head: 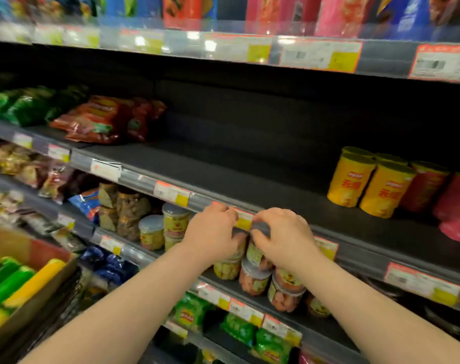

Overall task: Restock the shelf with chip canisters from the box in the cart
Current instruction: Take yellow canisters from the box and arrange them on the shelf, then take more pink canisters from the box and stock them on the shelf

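At the front lip of the half-bare shelf (250, 177), the left hand (213, 232) and right hand (282, 236) each curl round a grey-lidded canister (259, 229), held side by side. Lift both clear of the price rail (360, 249), then stand them upright, pushed well back toward the yellow canisters (351, 177). More lie in the box (34, 306) at lower left.

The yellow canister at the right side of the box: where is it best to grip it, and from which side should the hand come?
Grip the yellow canister around its middle, coming from above. It lies on its side, with a green canister close on its left and the box wall on its right, so probably only its top is free.
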Motion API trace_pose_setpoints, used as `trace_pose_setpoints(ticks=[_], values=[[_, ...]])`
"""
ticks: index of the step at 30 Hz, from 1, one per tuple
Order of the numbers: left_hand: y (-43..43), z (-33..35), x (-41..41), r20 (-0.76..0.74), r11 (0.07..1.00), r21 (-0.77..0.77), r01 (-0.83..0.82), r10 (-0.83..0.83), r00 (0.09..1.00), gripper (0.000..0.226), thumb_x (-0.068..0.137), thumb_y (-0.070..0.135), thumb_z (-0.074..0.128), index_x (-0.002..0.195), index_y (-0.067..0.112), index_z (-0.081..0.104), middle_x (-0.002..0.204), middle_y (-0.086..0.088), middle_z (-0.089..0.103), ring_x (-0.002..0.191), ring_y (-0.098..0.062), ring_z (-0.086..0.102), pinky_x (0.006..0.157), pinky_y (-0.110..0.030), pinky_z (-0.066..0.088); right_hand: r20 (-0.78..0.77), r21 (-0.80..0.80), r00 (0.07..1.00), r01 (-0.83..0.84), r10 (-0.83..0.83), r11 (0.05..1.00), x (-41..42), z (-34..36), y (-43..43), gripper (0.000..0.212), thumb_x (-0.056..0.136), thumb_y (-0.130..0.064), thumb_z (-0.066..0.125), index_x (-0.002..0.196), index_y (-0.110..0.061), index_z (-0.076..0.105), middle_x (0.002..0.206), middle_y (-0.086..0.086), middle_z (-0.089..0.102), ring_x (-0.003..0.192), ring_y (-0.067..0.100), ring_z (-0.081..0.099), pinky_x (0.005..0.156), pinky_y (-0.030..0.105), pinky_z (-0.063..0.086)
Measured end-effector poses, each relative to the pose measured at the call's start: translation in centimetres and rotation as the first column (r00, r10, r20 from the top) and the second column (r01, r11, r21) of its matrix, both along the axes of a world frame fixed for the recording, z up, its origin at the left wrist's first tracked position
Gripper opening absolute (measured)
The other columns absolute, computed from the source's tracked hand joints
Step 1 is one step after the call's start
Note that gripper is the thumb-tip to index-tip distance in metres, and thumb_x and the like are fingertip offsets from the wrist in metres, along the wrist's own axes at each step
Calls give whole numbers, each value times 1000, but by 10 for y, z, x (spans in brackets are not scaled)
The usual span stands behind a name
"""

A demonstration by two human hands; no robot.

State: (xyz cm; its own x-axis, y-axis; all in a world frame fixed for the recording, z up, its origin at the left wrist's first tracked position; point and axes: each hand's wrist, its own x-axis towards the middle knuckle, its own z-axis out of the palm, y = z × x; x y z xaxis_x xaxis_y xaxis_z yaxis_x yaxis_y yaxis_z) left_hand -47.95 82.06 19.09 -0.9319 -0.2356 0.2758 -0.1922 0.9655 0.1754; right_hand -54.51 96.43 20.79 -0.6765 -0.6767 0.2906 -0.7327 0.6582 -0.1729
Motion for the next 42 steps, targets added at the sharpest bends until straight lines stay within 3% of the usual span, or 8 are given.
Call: trace_pose_setpoints(ticks=[5,10,15,21,26,42], values=[[-51,-36,89,218,990,24,-142,134,967,40,89,47,52,115,16,54,117,-3,52,113,-25,50,86,-38,47,56,140,988,-151,145,978,66,-39,-63,34,89,-41,49,117,-24,60,118,0,61,113,25,54,88,35,44],[-85,-79,181,390,956,40,-291,253,885,43,89,49,51,118,17,53,119,-3,50,114,-25,50,89,-40,48,229,299,946,-291,228,909,139,-82,-111,36,91,-39,47,120,-22,58,122,3,58,115,28,52,91,35,44],[-106,-114,270,483,906,50,-419,346,804,45,88,51,50,118,18,54,121,-4,51,118,-26,50,93,-40,46,317,340,898,-407,304,848,209,-111,-151,36,91,-39,49,122,-22,56,122,4,58,115,29,52,91,36,42],[-126,-137,362,535,810,67,-583,463,706,46,88,53,49,119,19,54,122,-5,52,120,-26,49,95,-38,43,371,363,839,-526,398,769,282,-136,-195,42,91,-42,48,130,-27,51,130,2,55,121,26,50,98,38,41],[-134,-151,411,568,732,92,-675,518,639,41,88,46,50,119,19,55,121,-4,53,116,-25,51,93,-36,46,398,379,798,-592,452,711,321,-153,-218,39,91,-41,48,127,-27,52,126,1,57,115,26,53,95,38,43],[-213,-170,462,634,538,96,-838,616,468,46,89,46,50,126,19,52,128,-3,50,123,-25,47,95,-38,44,481,402,682,-730,552,552,352,-184,-339,42,90,-40,48,130,-28,50,132,0,55,121,25,51,99,39,44]])
